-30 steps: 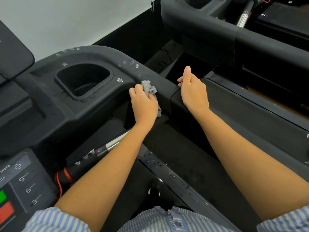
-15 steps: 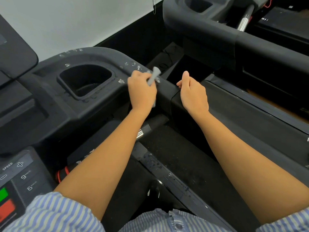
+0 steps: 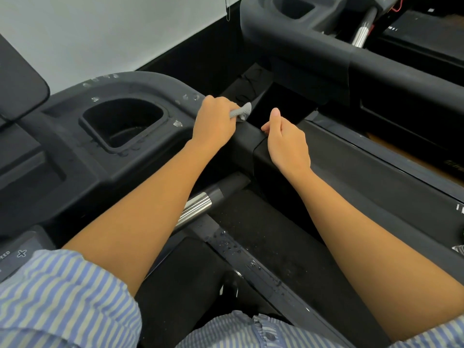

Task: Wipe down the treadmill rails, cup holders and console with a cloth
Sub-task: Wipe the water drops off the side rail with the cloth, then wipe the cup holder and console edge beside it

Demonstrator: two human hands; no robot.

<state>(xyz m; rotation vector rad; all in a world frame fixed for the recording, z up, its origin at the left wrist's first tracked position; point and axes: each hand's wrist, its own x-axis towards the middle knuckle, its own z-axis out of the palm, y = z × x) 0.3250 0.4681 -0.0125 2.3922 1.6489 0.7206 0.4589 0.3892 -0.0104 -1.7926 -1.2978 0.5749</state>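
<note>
So the left hand [image 3: 216,121] was balled up tight around the gray cloth [image 3: 241,112], fingers curled over it. A little twisted tail of cloth poked out of the fist on the side facing the other hand. That fist sat right on top of the black treadmill arm, at the spot where the curved console part runs into the rail [image 3: 351,177], with the cloth touching the surface there.

Just beside it, on the cloth-tail side, the right hand [image 3: 287,143] rested on the near end of the rail. Its thumb stuck forward and its fingers were bent loosely. Honestly couldn't tell if it was actually gripping the edge or just lying there.

On the other side of the fist was the cup holder [image 3: 125,124], close by. Water drops [image 3: 177,123] sat on its rim between it and the hand, and a few more lay just beyond the knuckles. Under the left forearm a shiny metal handlebar [image 3: 198,207] showed through. Both arms came out of striped blue sleeves [image 3: 62,297]. Another treadmill [image 3: 326,51] stood well past both hands.
</note>
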